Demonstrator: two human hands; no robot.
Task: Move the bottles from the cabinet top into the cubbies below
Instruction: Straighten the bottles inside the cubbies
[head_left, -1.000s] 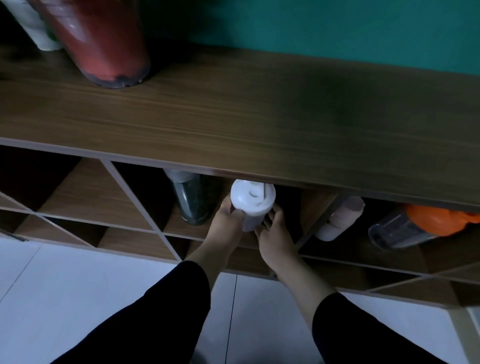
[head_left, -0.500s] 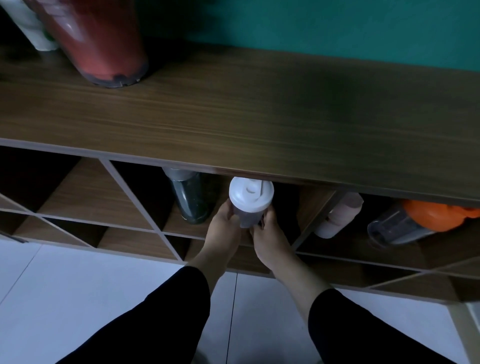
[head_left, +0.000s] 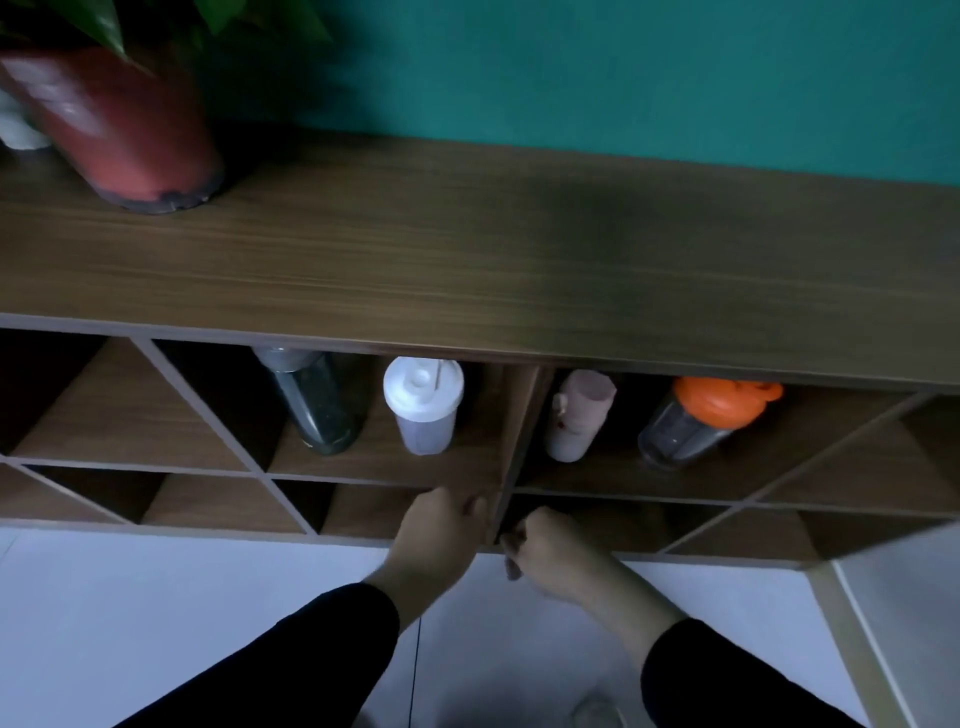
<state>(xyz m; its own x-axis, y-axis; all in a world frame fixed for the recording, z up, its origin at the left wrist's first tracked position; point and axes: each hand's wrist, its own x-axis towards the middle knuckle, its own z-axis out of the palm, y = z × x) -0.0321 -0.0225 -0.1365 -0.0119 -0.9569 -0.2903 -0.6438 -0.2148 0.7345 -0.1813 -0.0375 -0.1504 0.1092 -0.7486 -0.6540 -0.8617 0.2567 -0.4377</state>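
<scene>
1. Teal wall (head_left: 623, 67) rose behind the cabinet top (head_left: 467, 249), whose long wooden surface ran left to right in front of me.
2. On that top I could see only a red plant pot (head_left: 119, 135) at the far left, with something white (head_left: 15, 130) half hidden behind it; whether that was a bottle I could not tell.
3. Four bottles stood upright in the upper cubbies: a dark bottle (head_left: 317, 405) and the white-lidded shaker (head_left: 423, 405) in one cubby, a pale pink bottle (head_left: 576, 415) and an orange-lidded shaker (head_left: 701, 421) in the next one to the right.
4. My left hand (head_left: 441, 530) and right hand (head_left: 545, 551) hung below the shaker's shelf edge, both loosely curled and holding nothing, apart from every bottle.
5. The white-lidded shaker stood above and slightly left of both hands, nearer my left one.
6. If the white thing was a bottle, it lay far up and to the left, so I judged my left hand the better one for reaching it.
</scene>
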